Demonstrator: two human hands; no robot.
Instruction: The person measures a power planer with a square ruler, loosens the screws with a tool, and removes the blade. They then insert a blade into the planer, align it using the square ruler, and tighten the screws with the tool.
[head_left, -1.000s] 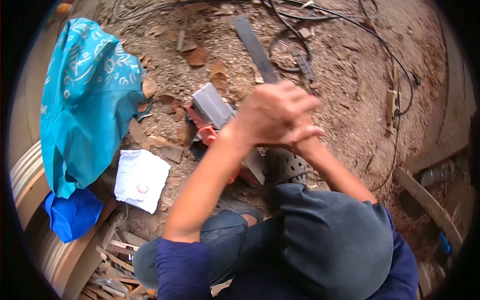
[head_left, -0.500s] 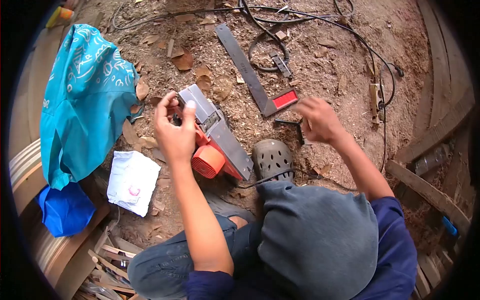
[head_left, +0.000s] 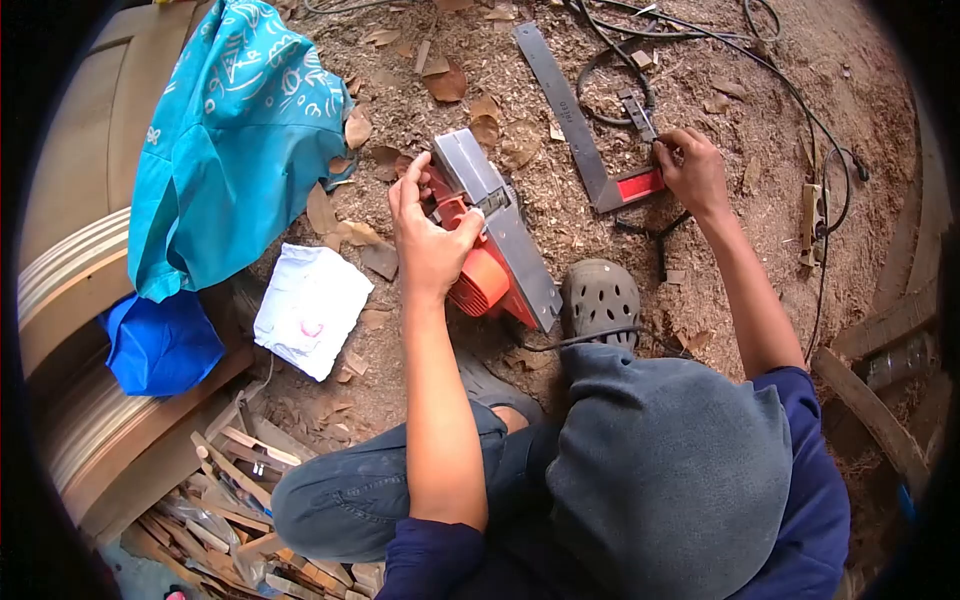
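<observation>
My left hand [head_left: 432, 235] is closed around the red body of an electric hand planer [head_left: 520, 255], its thumb beside the cutter slot. The planer lies with its grey metal sole turned up. My right hand [head_left: 692, 172] has its fingertips drawn together right at the near end of a small metal bracket [head_left: 632, 108]. What those fingers pinch, I cannot tell. Just under them is the red-inlaid handle of a steel try square [head_left: 570, 125], flat on the ground. A black angled tool [head_left: 657, 240] lies below the right wrist.
Wood shavings and dry leaves cover the ground. A black cable [head_left: 790, 95] loops across the top right, near a power strip [head_left: 812, 225]. Left are a teal cloth [head_left: 235, 170], a white crumpled packet [head_left: 312, 310] and a blue cloth [head_left: 160, 345]. Wood offcuts [head_left: 240, 500] fill the lower left.
My right hand has moved forward from above the black tool to the bracket and the square's handle end. The left hand stays on the planer. The whole view has shifted.
</observation>
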